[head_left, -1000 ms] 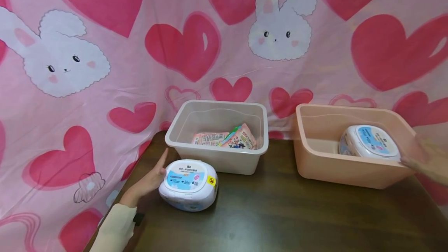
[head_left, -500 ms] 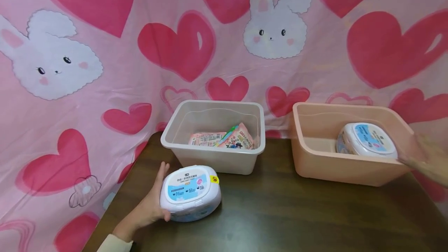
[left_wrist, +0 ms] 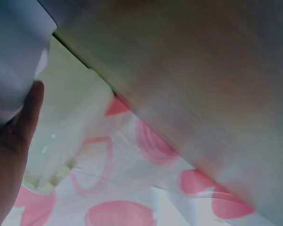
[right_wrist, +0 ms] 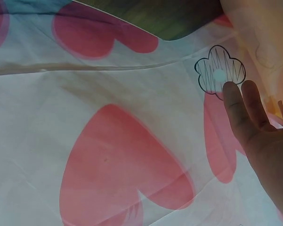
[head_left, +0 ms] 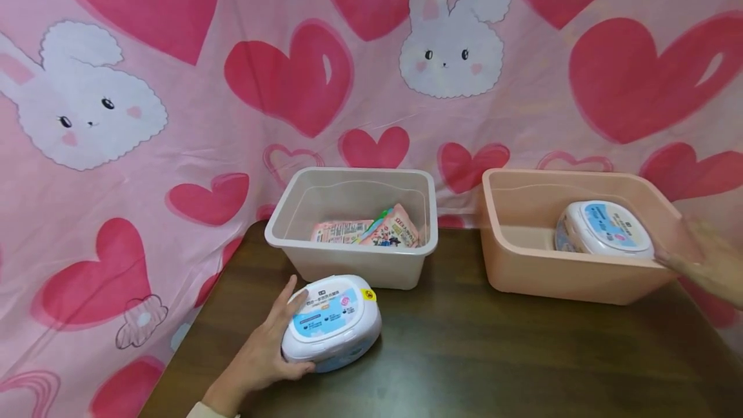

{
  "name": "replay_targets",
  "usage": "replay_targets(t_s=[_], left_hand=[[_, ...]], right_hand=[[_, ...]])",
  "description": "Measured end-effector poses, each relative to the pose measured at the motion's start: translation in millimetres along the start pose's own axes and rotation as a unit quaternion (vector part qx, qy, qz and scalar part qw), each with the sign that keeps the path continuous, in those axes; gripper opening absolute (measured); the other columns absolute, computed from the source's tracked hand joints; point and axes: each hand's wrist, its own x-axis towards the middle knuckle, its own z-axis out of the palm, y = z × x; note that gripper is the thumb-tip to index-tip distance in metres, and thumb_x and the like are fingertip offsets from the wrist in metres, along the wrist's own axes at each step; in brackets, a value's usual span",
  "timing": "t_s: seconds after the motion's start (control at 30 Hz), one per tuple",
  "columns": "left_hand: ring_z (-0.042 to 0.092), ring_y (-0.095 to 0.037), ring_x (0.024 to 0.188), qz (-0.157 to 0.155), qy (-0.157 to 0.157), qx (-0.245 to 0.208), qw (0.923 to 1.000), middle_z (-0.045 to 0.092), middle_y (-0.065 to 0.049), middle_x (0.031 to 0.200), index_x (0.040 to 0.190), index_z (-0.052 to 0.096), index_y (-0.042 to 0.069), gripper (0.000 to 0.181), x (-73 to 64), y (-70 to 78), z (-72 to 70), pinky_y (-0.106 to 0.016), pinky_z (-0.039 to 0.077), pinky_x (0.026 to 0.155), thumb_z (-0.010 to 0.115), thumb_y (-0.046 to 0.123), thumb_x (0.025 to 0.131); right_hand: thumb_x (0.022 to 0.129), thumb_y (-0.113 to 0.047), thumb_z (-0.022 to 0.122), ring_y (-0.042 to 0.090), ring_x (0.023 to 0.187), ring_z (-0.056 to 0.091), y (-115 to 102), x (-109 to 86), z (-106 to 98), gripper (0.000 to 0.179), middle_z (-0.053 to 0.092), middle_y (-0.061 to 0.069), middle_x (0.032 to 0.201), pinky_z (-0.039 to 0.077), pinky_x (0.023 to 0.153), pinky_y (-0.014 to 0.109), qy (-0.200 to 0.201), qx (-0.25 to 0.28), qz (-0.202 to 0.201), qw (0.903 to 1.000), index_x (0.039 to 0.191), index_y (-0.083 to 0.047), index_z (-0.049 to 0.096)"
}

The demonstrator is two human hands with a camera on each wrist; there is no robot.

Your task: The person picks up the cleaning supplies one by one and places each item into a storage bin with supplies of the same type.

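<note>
A white oval laundry pod box [head_left: 331, 328] with a blue label and yellow sticker is gripped on its left side by my left hand [head_left: 261, 348], thumb in front and fingers behind. It tilts a little over the dark table. The left wrist view shows part of the white box [left_wrist: 14, 61] against those fingers [left_wrist: 30, 110]. A second laundry pod box [head_left: 615, 229] sits tilted inside the peach bin [head_left: 551, 273]. My right hand [head_left: 711, 266] is at that bin's right front corner, blurred. In the right wrist view its fingers [right_wrist: 238, 110] look straight.
Behind the held box stands a beige bin [head_left: 348, 266] containing several pink packets [head_left: 390, 229] and something green. Brown wooden table [head_left: 464, 353] lies in front of both bins. A pink curtain [head_left: 261, 11] with hearts and rabbits hangs close behind.
My left hand has gone from resting beside the near box to gripping it; the box has tilted and shifted slightly right and toward me. My right hand stays by the peach bin.
</note>
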Motion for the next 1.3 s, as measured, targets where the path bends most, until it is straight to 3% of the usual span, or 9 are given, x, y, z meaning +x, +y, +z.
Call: replay_targets(t_s=[0.1,0.33,0.57,0.77,0.97,1.3], left_hand=[[0.055,-0.027,0.122,0.023,0.013,0.014,0.9996,0.024,-0.008,0.165,0.154,0.041,0.026,0.108,5.4,6.5,3.7,-0.047,0.057,0.084,0.092,0.053,0.064],[0.047,-0.023,0.136,0.091,0.025,-0.008,0.9955,0.033,-0.009,0.162,0.15,0.049,0.02,0.098,23.0,22.0,16.3,-0.043,0.05,0.1,0.091,0.051,0.067],[0.055,-0.021,0.127,0.155,0.051,-0.024,0.9862,0.048,-0.002,0.151,0.143,0.055,0.02,0.085,36.1,44.1,30.1,-0.036,0.052,0.095,0.085,0.056,0.072],[0.057,-0.019,0.123,0.176,0.042,-0.045,0.9825,0.05,0.002,0.147,0.14,0.057,0.022,0.079,49.1,63.2,37.7,-0.037,0.055,0.091,0.08,0.061,0.076],[0.057,-0.017,0.123,0.168,0.021,-0.078,0.9825,0.049,0.006,0.147,0.139,0.057,0.025,0.076,60.8,79.1,47.3,-0.038,0.054,0.092,0.08,0.06,0.076],[0.058,-0.022,0.122,0.204,0.034,-0.146,0.9674,0.051,-0.001,0.144,0.138,0.059,0.02,0.072,85.2,104.4,57.4,-0.038,0.053,0.095,0.079,0.056,0.08]], right_hand=[[0.1,-0.047,0.05,0.058,0.141,-0.016,1,-1.2,0,0.101,-0.017,0.041,0.152,-0.014,0.109,0.069,-0.004,0.005,0.008,0.9999,0.149,0.011,-0.018],[0.1,-0.048,0.052,0.059,0.14,-0.014,0,-1.8,-2,0.103,-0.019,0.039,0.153,-0.013,0.108,0.071,-0.011,0.023,0.023,0.9994,0.15,0.008,-0.018],[0.099,-0.053,0.052,0.065,0.135,-0.007,-3,1.0,-2,0.106,-0.019,0.04,0.153,-0.007,0.099,0.081,-0.029,0.029,0.045,0.9981,0.152,0.002,-0.021],[0.098,-0.056,0.05,0.067,0.135,-0.006,-1,0.5,-1,0.107,-0.02,0.039,0.152,0.0,0.097,0.083,-0.031,0.017,0.047,0.9983,0.151,0.002,-0.022],[0.098,-0.056,0.051,0.067,0.135,-0.005,-1,-0.4,-2,0.107,-0.018,0.039,0.153,0.002,0.097,0.083,-0.029,0.011,0.045,0.9985,0.152,0.003,-0.021],[0.099,-0.057,0.048,0.068,0.134,-0.005,0,-0.1,-5,0.106,-0.016,0.041,0.152,0.004,0.094,0.085,-0.045,0.018,0.044,0.9979,0.151,0.004,-0.021]])
